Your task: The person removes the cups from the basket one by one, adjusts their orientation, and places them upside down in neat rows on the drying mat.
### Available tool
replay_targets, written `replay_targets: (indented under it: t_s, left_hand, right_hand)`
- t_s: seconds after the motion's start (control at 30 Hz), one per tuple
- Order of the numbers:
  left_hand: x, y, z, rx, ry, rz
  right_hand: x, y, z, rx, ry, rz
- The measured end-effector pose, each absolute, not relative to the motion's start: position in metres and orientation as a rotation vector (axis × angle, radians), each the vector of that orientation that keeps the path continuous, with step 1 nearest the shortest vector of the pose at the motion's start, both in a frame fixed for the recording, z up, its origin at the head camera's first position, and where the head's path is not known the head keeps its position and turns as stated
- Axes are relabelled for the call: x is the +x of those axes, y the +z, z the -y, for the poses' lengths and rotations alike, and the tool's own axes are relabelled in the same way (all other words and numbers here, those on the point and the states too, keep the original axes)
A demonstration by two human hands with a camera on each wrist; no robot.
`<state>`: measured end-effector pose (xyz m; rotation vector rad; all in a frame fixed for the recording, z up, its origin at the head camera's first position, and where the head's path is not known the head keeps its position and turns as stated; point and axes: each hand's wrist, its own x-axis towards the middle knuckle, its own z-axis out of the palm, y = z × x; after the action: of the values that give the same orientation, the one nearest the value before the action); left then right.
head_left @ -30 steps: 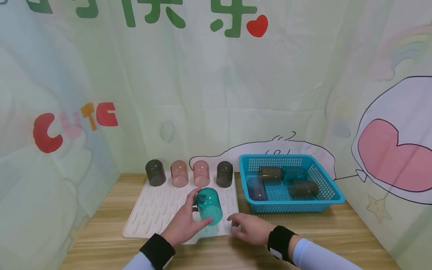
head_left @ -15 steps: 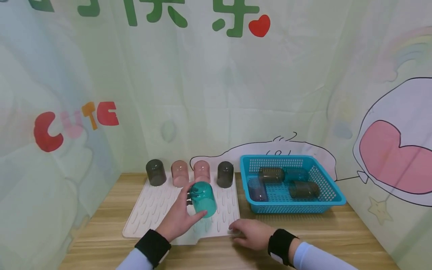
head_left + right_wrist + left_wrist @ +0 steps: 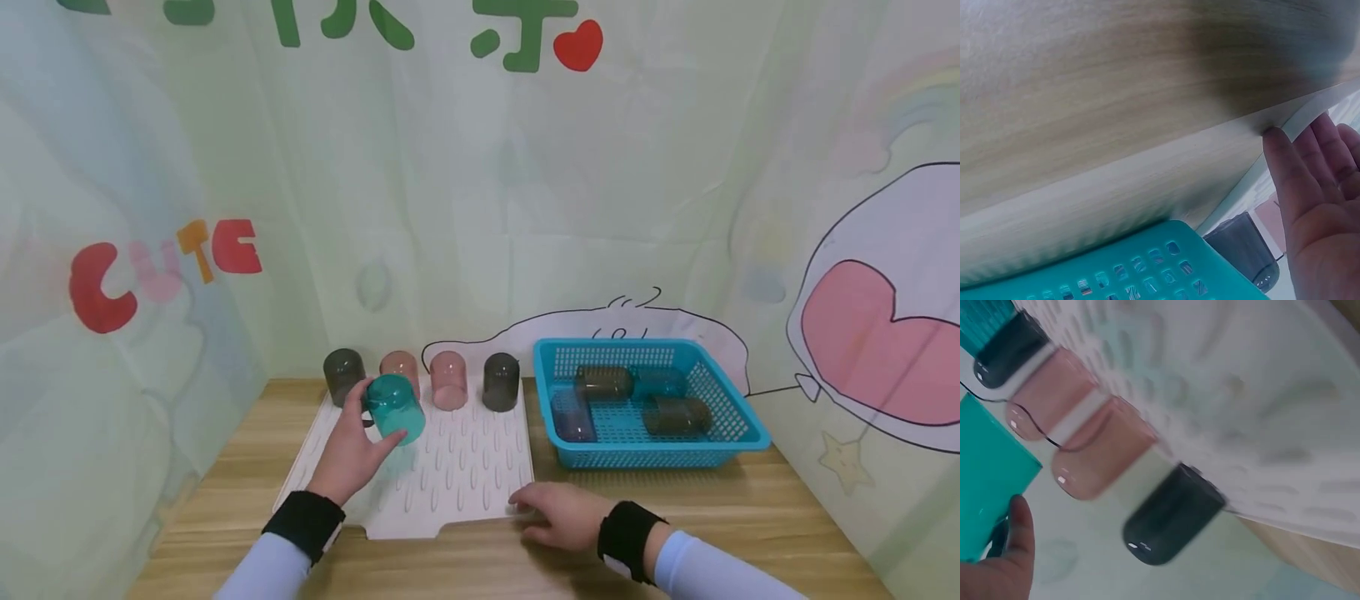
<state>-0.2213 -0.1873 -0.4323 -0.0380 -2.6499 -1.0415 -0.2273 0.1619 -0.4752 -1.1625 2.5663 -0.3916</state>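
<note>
My left hand [image 3: 347, 452] grips a see-through teal cup [image 3: 396, 412], bottom up and tilted, above the left-middle of a white ridged drying mat [image 3: 472, 467]. A small dark handle shows on its left, by the fingers. Along the mat's back edge stand upside-down cups: a dark grey cup [image 3: 343, 373] at the left, two pink cups [image 3: 448, 380] in the middle, another grey cup [image 3: 501, 382] at the right. The teal cup overlaps the left pink one in the head view. My right hand [image 3: 564, 515] rests at the mat's front right corner, fingers loosely bent at its edge.
A blue perforated basket [image 3: 660, 448] stands right of the mat, with several cups lying on their sides in it, grey, teal and purplish. The wooden table [image 3: 210, 533] meets a printed cloth backdrop [image 3: 375, 167] behind and at both sides.
My left hand has carried the teal cup leftward and farther back over the mat, from the front middle to near the back row. The right hand has barely shifted.
</note>
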Motion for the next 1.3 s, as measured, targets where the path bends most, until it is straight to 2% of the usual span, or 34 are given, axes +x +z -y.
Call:
replay_targets:
  t_s: [0.3,0.57,0.9,1.3]
  left_hand:
    - [-0.237,-0.436,0.238,0.211,-0.97,2.661]
    - [-0.242,-0.451,0.263,0.313,-0.962,2.673]
    - [-0.25,-0.466,0.276,0.318,-0.905,2.725]
    - [-0.25,-0.473,0.271,0.414,-0.92,2.792]
  right_hand:
    - [-0.227,-0.475,-0.164,-1.188,-0.378,-2.563]
    - [-0.229,-0.479,-0.164,-1.195,-0.367,-2.564]
    - [-0.228,-0.483,-0.166,-1.247,-0.357,-2.571]
    - [-0.227,-0.487,-0.166,-1.29,-0.356,-2.585]
